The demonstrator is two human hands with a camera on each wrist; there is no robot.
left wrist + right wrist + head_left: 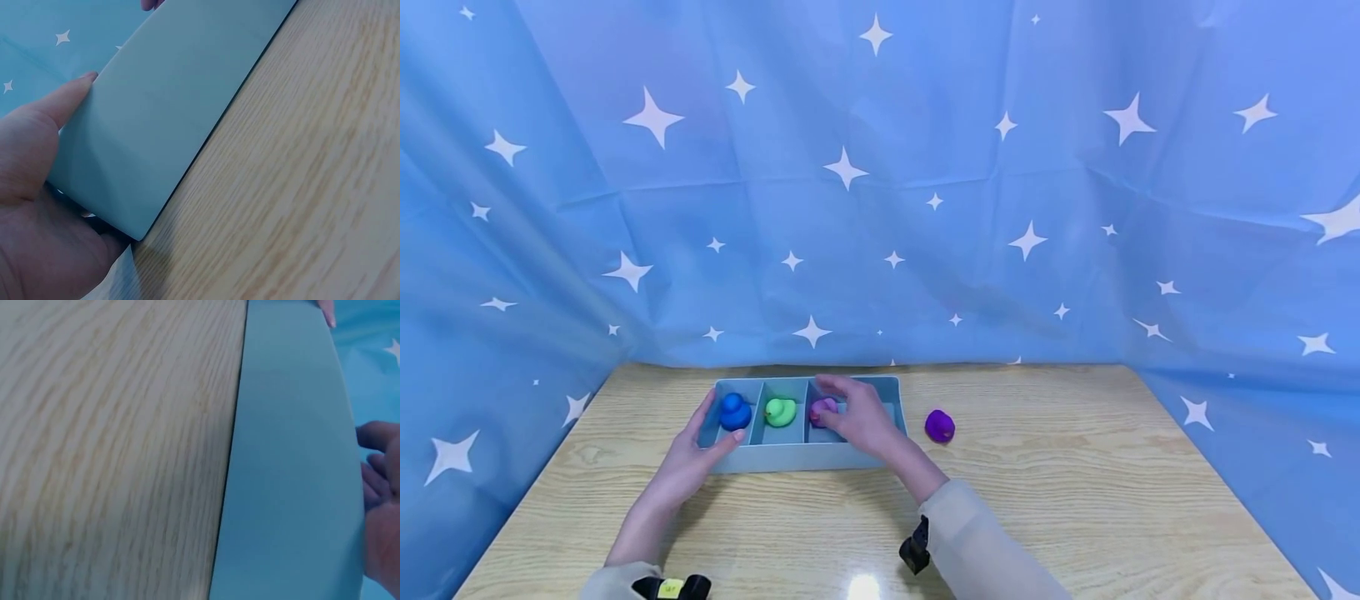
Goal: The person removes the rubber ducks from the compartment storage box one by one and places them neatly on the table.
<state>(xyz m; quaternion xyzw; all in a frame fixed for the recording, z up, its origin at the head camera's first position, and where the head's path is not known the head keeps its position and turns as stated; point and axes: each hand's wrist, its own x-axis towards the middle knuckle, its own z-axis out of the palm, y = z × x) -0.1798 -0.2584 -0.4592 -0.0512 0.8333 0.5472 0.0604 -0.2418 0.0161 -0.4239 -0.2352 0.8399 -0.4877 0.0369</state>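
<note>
A pale blue divided box [797, 457] stands near the back of the table. My left hand [688, 460] grips its left end, thumb over the front rim and fingers along the side; the left wrist view shows this hand [37, 181] around the box's corner. A blue toy duck [734, 413] sits in the leftmost compartment, a green toy duck [781, 412] in the one beside it. My right hand [863, 419] reaches into the third compartment and holds a pink toy duck [824, 407] between thumb and fingers. In the right wrist view, the box wall hides that duck.
On the table right of the box lies a purple toy duck [940, 427]. The wooden table [1075, 483] extends to the right and front. A blue curtain with white stars [925, 225] hangs behind and at both sides.
</note>
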